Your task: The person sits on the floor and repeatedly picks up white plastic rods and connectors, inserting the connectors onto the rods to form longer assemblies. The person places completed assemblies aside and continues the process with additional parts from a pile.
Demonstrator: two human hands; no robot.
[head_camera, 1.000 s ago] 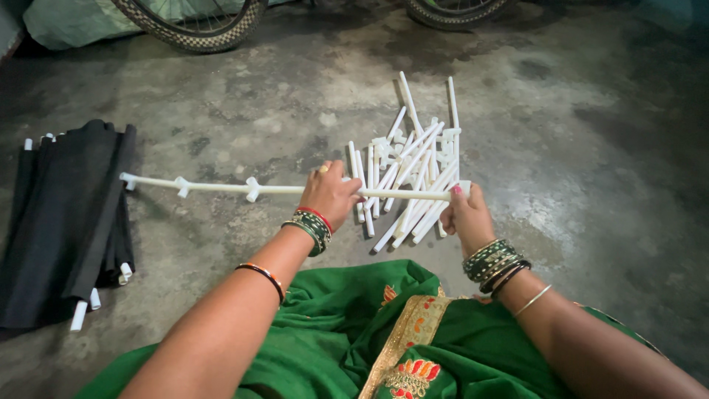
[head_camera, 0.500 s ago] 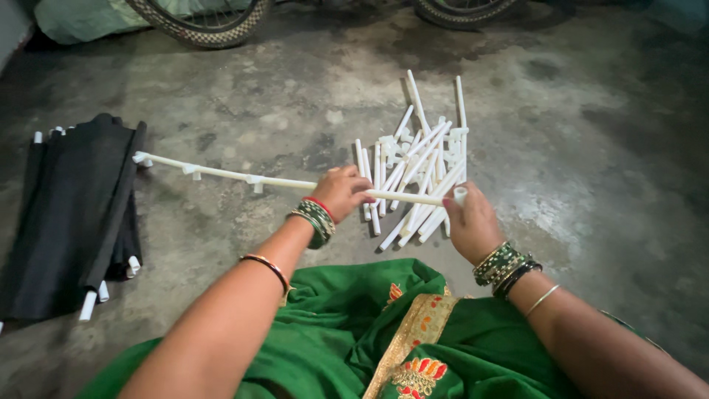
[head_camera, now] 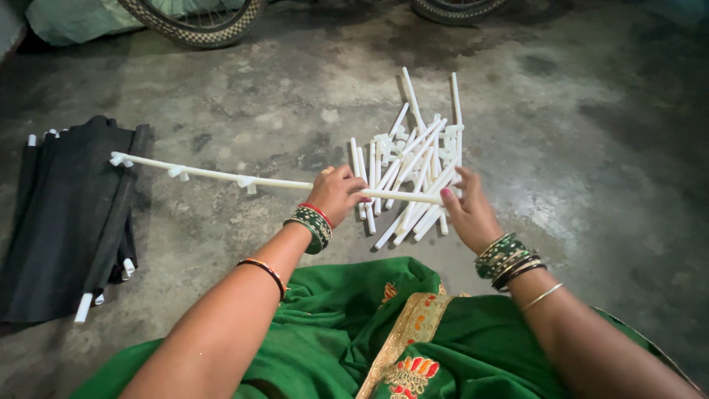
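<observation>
Over on the far left of the grey concrete floor [head_camera: 221, 111], a folded bundle of black fabric with white tube ends poking out [head_camera: 66, 222] is lying flat, seemingly parked out of the way, well apart from the hands. Stretching rightward from just above that bundle, a long thin white plastic rod with small clip-like connectors along it [head_camera: 214, 176] is being held roughly level above the floor, its far tip hanging over the fabric's edge. The left hand [head_camera: 338, 193], bangled at the wrist, is closing its fingers around the rod near the middle, probably to be steadying the long free end. Behind the grip, a loose heap of short white plastic rods and connector pieces [head_camera: 413, 170] is lying on the floor, fanned out within easy reach of both hands. The right hand [head_camera: 467, 210] is gripping the rod's near end, thumb up, just in front of the heap, so the rod is being spanned between the two hands. Green cloth with a gold and red embroidered border [head_camera: 399, 332] is covering the person's lap below. At the top edge, two tyres [head_camera: 192, 22] are showing partly.
</observation>
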